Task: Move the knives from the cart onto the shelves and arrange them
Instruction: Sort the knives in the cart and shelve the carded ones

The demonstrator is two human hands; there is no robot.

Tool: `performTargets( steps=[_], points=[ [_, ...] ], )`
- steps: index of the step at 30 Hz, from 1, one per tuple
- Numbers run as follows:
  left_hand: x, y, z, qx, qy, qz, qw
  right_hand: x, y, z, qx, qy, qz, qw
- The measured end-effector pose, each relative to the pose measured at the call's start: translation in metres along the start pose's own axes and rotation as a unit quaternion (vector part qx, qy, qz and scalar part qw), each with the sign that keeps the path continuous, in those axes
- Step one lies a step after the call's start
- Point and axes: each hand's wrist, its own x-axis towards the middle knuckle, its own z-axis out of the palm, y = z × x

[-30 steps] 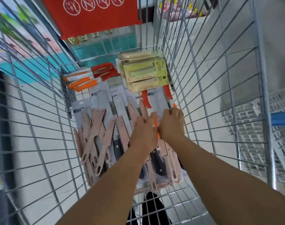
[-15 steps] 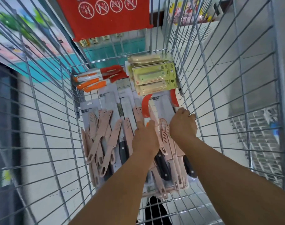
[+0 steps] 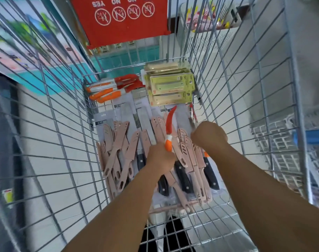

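— What's closest to the camera?

— Two bare forearms reaching down into a wire cart (image 3: 67, 128). Through its near floor mesh, dark shoes (image 3: 173, 235) show on a pale tiled floor (image 3: 242, 73).

— And the knives?

— They cover the cart floor. Along the near and left side lies a loose pile of pink knives (image 3: 118, 155) in pink sheaths with slotted handles, overlapping one another. Under and between them are black-handled knives (image 3: 182, 177) on grey backing cards. At the far left corner sit orange-and-white knives (image 3: 107, 90); at the far right corner, a stack of yellow-green packs (image 3: 170, 86) leans against the end wall.

— What are the hands doing?

— The left hand (image 3: 159, 157) sits mid-cart, fingers curled round the orange handle of a red-sheathed knife (image 3: 169, 124), whose curved sheath points toward the far end, raised above the pink ones. The right hand (image 3: 209, 135) is nearer the right wall, fingers curled into a fist, back of the hand up. I cannot tell whether it grips anything; a thin red strip shows just beyond it, blurred.

— And past the cart?

— A red sign (image 3: 122, 20) with four crossed-out circle symbols hangs on the far end, printed upside down from here. Beyond it are teal-fronted shelves (image 3: 129, 55) and, to the right, a white bin holding bright goods.
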Motion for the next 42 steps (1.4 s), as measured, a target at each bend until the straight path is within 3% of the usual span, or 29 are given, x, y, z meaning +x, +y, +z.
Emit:
performTargets(
  steps=[5, 9, 13, 19, 22, 24, 27, 31, 35, 37, 39, 42],
  points=[
    [-0.02, 0.006, -0.022, -0.059, 0.009, 0.044, 0.997, -0.034, -0.002, -0.006, 0.163, -0.03, -0.033, 0.986],
    [-0.035, 0.009, -0.045, -0.082, 0.032, 0.071, 0.994, -0.061, -0.029, 0.009, 0.396, -0.09, -0.039, 0.913],
    [-0.036, 0.001, -0.072, -0.041, 0.045, 0.09, 0.994, -0.07, -0.061, 0.025, 0.485, -0.105, -0.034, 0.867],
    [-0.022, -0.012, -0.103, 0.002, 0.073, 0.096, 0.993, -0.073, -0.112, 0.028, 0.53, -0.118, -0.01, 0.84],
    [-0.009, -0.007, -0.118, 0.003, 0.118, 0.067, 0.991, -0.062, -0.137, 0.028, 0.502, -0.126, -0.029, 0.855],
    [0.0, -0.002, -0.133, 0.079, 0.149, 0.073, 0.983, -0.049, -0.153, 0.026, 0.484, -0.093, -0.042, 0.869],
    [0.022, -0.002, -0.154, 0.184, 0.175, 0.068, 0.965, -0.029, -0.17, 0.019, 0.532, -0.087, -0.094, 0.837],
    [0.057, 0.0, -0.174, 0.254, 0.201, 0.051, 0.945, 0.002, -0.187, 0.012, 0.36, -0.063, -0.223, 0.904],
    [0.096, 0.004, -0.188, 0.355, 0.222, 0.056, 0.906, 0.039, -0.2, 0.015, 0.22, -0.072, -0.297, 0.926],
    [0.112, 0.001, -0.191, 0.394, 0.223, 0.063, 0.89, 0.052, -0.203, 0.016, 0.136, -0.038, -0.334, 0.932],
    [0.125, -0.004, -0.193, 0.41, 0.221, 0.075, 0.882, 0.062, -0.205, 0.018, 0.071, 0.008, -0.354, 0.932],
    [0.137, -0.015, -0.196, 0.419, 0.229, 0.089, 0.874, 0.068, -0.207, 0.022, -0.019, 0.01, -0.368, 0.93]
  ],
)
